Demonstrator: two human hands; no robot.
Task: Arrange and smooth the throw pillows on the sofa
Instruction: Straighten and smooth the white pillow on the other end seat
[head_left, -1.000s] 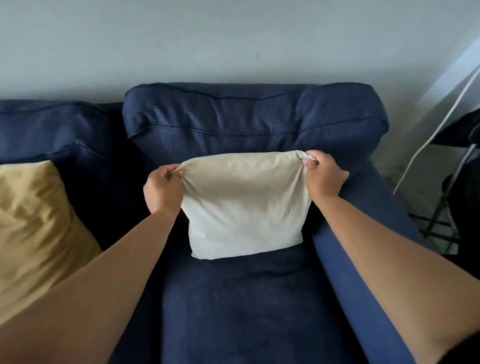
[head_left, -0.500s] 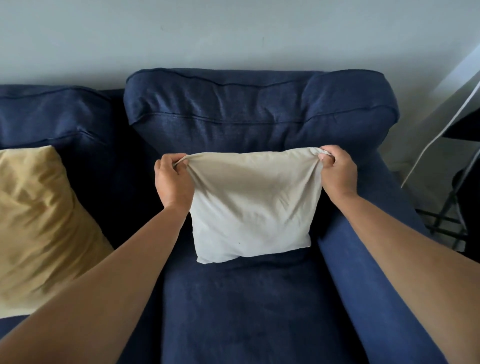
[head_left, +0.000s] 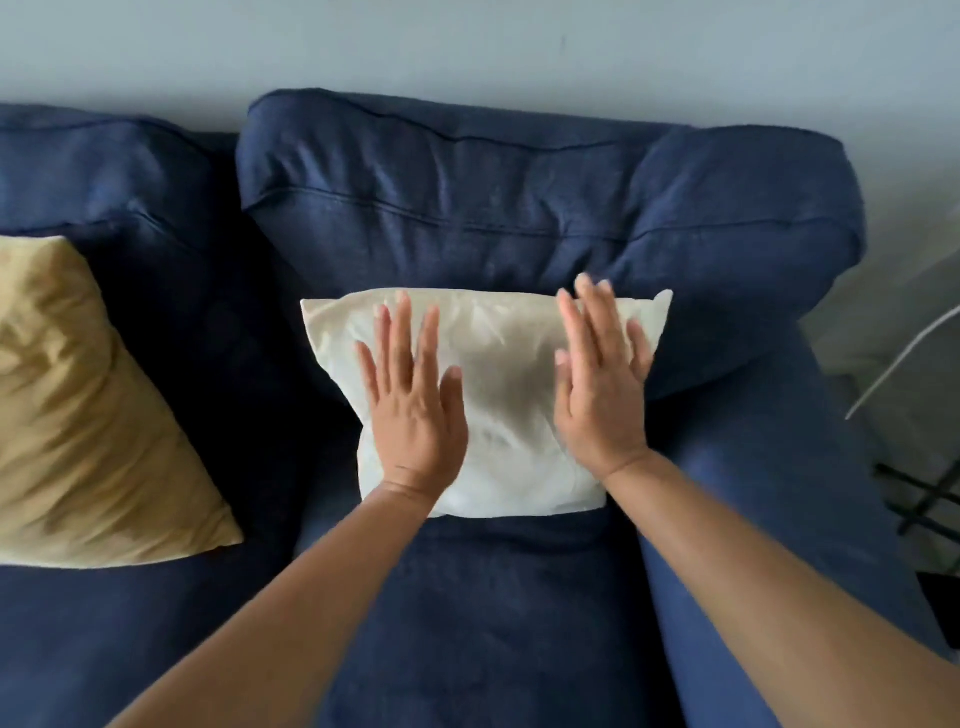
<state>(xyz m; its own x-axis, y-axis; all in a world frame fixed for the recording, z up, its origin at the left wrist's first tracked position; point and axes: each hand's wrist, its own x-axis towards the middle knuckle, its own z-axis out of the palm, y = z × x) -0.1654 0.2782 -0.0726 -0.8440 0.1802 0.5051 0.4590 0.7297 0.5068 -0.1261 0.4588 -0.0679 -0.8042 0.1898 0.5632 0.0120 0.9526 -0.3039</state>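
Head view: both hands lie flat, fingers spread, on the cream pillow (head_left: 514, 415), the left hand (head_left: 413, 410) on its left half and the right hand (head_left: 597, 400) on its right (fingertips blurred). It leans against the navy sofa (head_left: 519, 208) backrest. Further left sits a mustard pillow (head_left: 88, 415).

Plain pale grey wall (head_left: 519, 47), black metal frame (head_left: 919, 499) at right

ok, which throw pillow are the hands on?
The white pillow against the right back cushion; both hands lie flat on it. The yellow pillow sits untouched, far left.
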